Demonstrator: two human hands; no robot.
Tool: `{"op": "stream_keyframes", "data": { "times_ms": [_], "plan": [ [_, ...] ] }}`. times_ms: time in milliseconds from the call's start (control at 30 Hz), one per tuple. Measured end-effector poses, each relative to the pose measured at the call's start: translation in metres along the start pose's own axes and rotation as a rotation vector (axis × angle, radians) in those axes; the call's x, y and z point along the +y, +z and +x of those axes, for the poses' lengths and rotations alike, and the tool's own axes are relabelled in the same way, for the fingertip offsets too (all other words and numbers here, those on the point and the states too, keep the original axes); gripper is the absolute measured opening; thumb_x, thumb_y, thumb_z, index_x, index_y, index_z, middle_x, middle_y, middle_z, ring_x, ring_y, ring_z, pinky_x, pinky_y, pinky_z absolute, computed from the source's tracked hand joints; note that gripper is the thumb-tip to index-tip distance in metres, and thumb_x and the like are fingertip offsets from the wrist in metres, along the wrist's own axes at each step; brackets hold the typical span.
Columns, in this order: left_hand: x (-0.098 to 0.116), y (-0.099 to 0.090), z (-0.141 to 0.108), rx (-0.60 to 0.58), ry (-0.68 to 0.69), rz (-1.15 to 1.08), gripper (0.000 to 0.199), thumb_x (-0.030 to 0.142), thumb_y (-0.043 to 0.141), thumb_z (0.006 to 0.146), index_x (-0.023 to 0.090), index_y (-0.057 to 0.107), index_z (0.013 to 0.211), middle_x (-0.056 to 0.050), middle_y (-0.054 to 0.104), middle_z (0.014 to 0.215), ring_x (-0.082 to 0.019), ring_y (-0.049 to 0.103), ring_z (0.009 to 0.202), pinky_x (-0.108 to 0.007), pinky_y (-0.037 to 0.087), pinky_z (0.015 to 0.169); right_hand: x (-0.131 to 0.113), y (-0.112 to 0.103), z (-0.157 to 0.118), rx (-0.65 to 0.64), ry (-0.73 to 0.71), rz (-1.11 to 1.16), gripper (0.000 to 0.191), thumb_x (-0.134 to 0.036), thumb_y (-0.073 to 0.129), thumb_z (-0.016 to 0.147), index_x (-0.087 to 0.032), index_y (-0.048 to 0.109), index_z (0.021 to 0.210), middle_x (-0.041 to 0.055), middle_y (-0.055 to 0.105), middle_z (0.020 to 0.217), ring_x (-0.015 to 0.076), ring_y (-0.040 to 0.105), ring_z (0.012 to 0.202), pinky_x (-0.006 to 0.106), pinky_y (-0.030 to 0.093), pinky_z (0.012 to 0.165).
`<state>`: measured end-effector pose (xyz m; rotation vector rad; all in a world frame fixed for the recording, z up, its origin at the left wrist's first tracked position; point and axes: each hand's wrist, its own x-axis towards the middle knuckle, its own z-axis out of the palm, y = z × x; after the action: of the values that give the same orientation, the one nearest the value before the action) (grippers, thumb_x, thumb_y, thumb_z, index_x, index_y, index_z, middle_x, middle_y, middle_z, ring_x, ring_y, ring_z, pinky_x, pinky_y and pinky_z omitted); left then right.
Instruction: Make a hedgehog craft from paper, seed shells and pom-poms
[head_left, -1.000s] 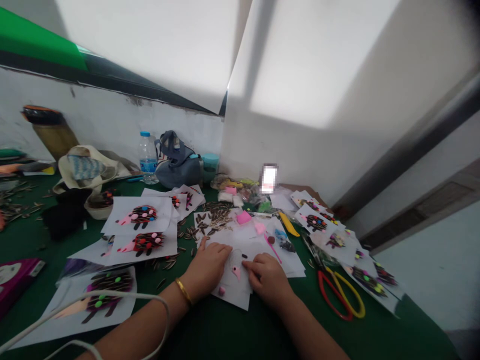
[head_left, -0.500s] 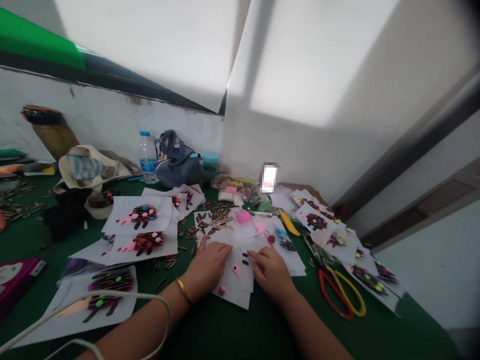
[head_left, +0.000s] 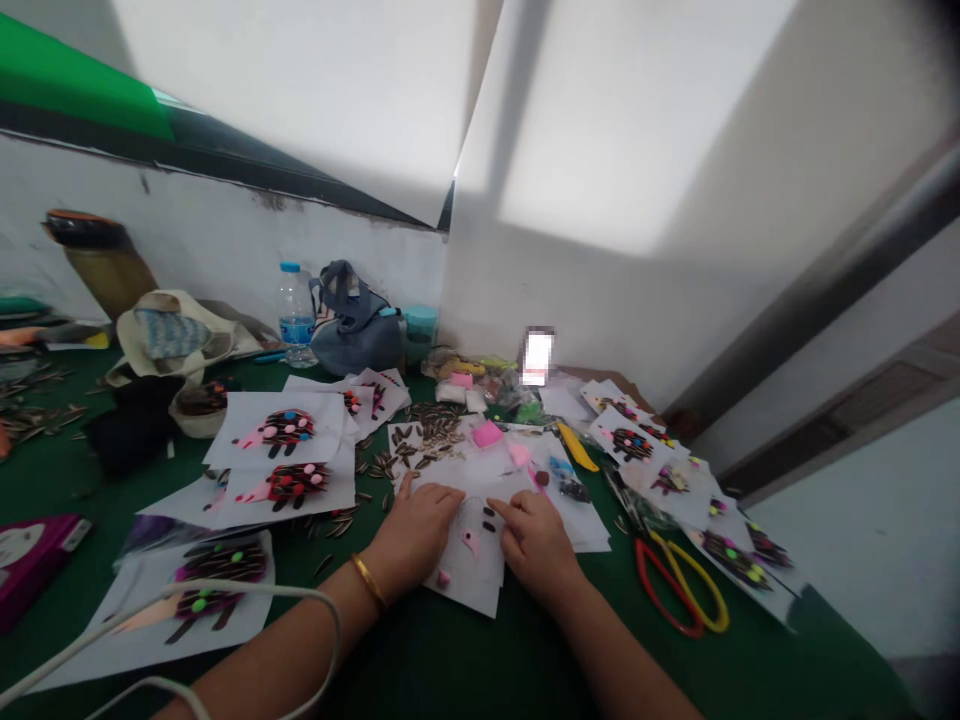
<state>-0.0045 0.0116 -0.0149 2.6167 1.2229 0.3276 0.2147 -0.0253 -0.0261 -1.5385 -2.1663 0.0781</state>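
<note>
A white sheet (head_left: pixel 480 590) lies in front of me, with a faint drawn outline, a pink clay snout-shaped piece (head_left: pixel 470 541) bearing a dark dot, and two small black ovals (head_left: pixel 489 526). Flat on the sheet's left side rests my left hand (head_left: pixel 421 530), fingers spread and holding nothing. My right hand (head_left: pixel 536 540) is at the right edge, its index finger stretched out to the paper just above the ovals and the other fingers curled under. Nothing shows in it. Near the sheet's lower edge sits a small pink lump (head_left: pixel 443 579).
Sunflower seeds (head_left: pixel 431 430) and pink clay (head_left: pixel 488 433) lie beyond the hands. Scissors (head_left: pixel 679 590) and a yellow cutter (head_left: pixel 577 447) are at right. Seed-covered hedgehog pictures (head_left: pixel 289 430) are on both sides. A white cable (head_left: pixel 300 592) crosses my left forearm. A water bottle (head_left: pixel 295 318) stands behind.
My right hand has shifted slightly left and up, its index fingertip now just above the black ovals. The left hand stays where it was.
</note>
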Motion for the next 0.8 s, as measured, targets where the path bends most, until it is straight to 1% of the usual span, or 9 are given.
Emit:
{"op": "stream_keyframes", "data": {
  "times_ms": [67,133,233,300,467,600,700,767,800],
  "plan": [
    [0.0,0.002,0.0,0.028,-0.006,0.002,0.065,0.036,0.072,0.07,0.023,0.047,0.128,-0.011,0.058,0.126,-0.03,0.046,0.123,-0.058,0.003,0.112,0.004,0.0,0.0,0.044,0.009,0.003,0.052,-0.012,0.049,0.078,-0.021,0.057,0.128,0.0089,0.062,0.107,0.024,0.054,0.101,0.039,0.042,0.089],
    [-0.001,0.004,0.0,0.049,-0.016,0.009,0.057,0.031,0.067,0.074,0.023,0.048,0.128,-0.012,0.058,0.127,-0.029,0.043,0.127,-0.058,0.003,0.112,0.008,0.001,-0.001,0.039,0.023,0.004,0.055,-0.012,0.047,0.079,-0.021,0.051,0.133,0.0088,0.062,0.119,0.0251,0.051,0.113,0.042,0.039,0.095],
    [-0.001,0.005,0.001,0.058,-0.034,0.023,0.047,0.023,0.058,0.081,0.023,0.05,0.127,-0.011,0.06,0.126,-0.028,0.041,0.129,-0.057,0.005,0.113,0.011,0.001,-0.001,-0.031,0.038,0.017,0.054,-0.012,0.047,0.081,-0.022,0.05,0.134,0.0077,0.061,0.126,0.0253,0.048,0.121,0.043,0.036,0.1],
    [-0.001,0.004,0.001,0.07,-0.048,0.035,0.042,0.019,0.051,0.084,0.024,0.052,0.126,-0.011,0.061,0.125,-0.027,0.044,0.126,-0.057,0.006,0.113,0.011,0.001,-0.001,-0.036,0.053,0.023,0.051,-0.013,0.047,0.082,-0.022,0.052,0.133,0.0078,0.061,0.126,0.0253,0.049,0.122,0.043,0.036,0.1],
    [0.0,-0.001,0.001,0.098,-0.036,0.007,0.038,0.015,0.041,0.087,0.023,0.054,0.123,-0.008,0.062,0.119,-0.023,0.053,0.116,-0.054,0.007,0.114,0.016,0.002,-0.002,-0.001,0.101,0.021,0.042,-0.014,0.048,0.083,-0.022,0.06,0.123,0.0062,0.064,0.122,0.0255,0.051,0.119,0.044,0.037,0.098],
    [0.002,-0.005,0.002,0.117,-0.033,-0.01,0.037,0.011,0.038,0.087,0.023,0.059,0.115,-0.005,0.064,0.113,-0.021,0.056,0.11,-0.051,0.008,0.114,0.015,-0.001,0.003,0.014,0.086,-0.004,0.036,-0.015,0.05,0.084,-0.024,0.064,0.116,0.0055,0.064,0.12,0.0253,0.052,0.115,0.043,0.037,0.095],
    [0.002,-0.005,0.002,0.11,-0.015,-0.009,0.032,0.012,0.04,0.087,0.023,0.062,0.107,-0.005,0.065,0.108,-0.021,0.057,0.105,-0.052,0.008,0.114,0.001,-0.008,0.023,-0.015,0.009,-0.044,0.027,-0.018,0.054,0.086,-0.025,0.069,0.107,0.0053,0.068,0.107,0.0238,0.055,0.103,0.038,0.04,0.088],
    [0.002,-0.005,0.002,0.102,-0.015,-0.004,0.029,0.014,0.041,0.087,0.022,0.063,0.104,-0.005,0.065,0.107,-0.022,0.057,0.105,-0.052,0.009,0.114,-0.013,-0.01,0.046,-0.061,-0.074,-0.071,0.02,-0.023,0.055,0.088,-0.026,0.071,0.101,0.0048,0.07,0.097,0.0222,0.057,0.096,0.035,0.041,0.085],
    [0.002,-0.005,0.002,0.098,-0.019,-0.002,0.028,0.014,0.042,0.087,0.022,0.063,0.103,-0.006,0.065,0.107,-0.022,0.057,0.105,-0.052,0.009,0.113,-0.021,-0.009,0.06,-0.089,-0.115,-0.092,0.019,-0.025,0.055,0.089,-0.026,0.071,0.099,0.0044,0.07,0.095,0.0215,0.057,0.096,0.034,0.041,0.085]
  ]
}}
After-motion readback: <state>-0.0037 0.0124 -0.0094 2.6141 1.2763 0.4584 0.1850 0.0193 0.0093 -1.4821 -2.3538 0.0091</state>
